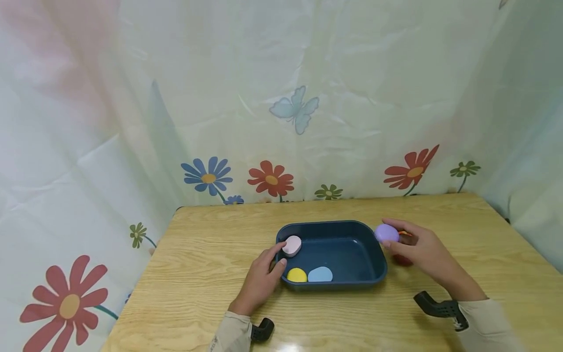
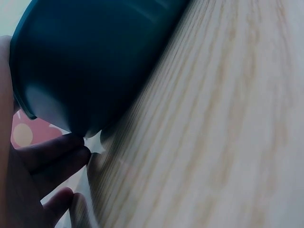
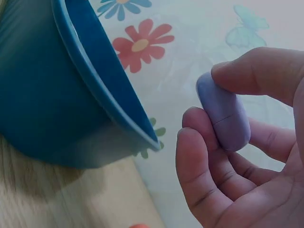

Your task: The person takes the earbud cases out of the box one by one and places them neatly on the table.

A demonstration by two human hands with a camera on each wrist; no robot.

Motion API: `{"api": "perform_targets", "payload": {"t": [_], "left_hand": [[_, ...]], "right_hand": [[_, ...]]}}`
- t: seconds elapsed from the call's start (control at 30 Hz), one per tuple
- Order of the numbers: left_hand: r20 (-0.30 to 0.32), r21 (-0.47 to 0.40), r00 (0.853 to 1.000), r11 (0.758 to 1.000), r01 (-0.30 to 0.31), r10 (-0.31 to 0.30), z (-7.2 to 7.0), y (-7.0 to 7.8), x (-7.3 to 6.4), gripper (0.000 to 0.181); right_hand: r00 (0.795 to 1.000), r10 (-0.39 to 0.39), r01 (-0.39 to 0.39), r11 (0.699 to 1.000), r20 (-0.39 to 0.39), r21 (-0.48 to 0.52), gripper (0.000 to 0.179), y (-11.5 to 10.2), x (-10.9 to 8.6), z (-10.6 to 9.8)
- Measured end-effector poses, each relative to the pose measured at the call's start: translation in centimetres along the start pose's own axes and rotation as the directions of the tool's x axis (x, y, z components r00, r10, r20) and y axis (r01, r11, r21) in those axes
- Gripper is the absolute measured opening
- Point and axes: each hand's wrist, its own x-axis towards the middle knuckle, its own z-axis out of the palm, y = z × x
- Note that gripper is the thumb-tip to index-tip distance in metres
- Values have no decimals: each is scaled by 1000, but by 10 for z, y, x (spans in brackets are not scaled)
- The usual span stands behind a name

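Note:
A dark blue basin stands on the wooden table. In it lie a pale pink rounded piece, a yellow one and a light blue one. My left hand holds the basin's left rim; in the left wrist view its fingers touch the outer wall. Just outside the right rim, my right hand pinches a purple rounded piece between thumb and fingers. The right wrist view shows a thin seam across this purple piece, held above the table.
A dark red thing lies on the table under my right hand, partly hidden, with an orange-red bit near it. A flowered curtain hangs behind the table. Each wrist carries a black mount.

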Motion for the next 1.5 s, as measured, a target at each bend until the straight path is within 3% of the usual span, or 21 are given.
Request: {"api": "perform_targets", "payload": {"t": [0.33,0.5,0.83,1.17,1.5], "left_hand": [[9,-3,1000,1000,-3,3,3,2,4,47],[2,-3,1000,1000,9,-9,2,1,1,47],[-1,1,1000,1000,-1,1,1,4,2,47],[3,3,1000,1000,15,-15,-2,2,0,48],[4,-12,1000,1000,12,-12,-2,3,-1,47]], "right_hand": [[997,13,-19,997,-76,-74,57,20,-11,-24],[997,36,-40,997,-74,-61,55,27,-14,-31],[993,77,-88,985,-85,-145,54,40,-16,-48],[979,195,-204,945,-63,-256,64,53,-16,-63],[970,242,-232,929,-3,-288,67,77,-23,-75]]}}
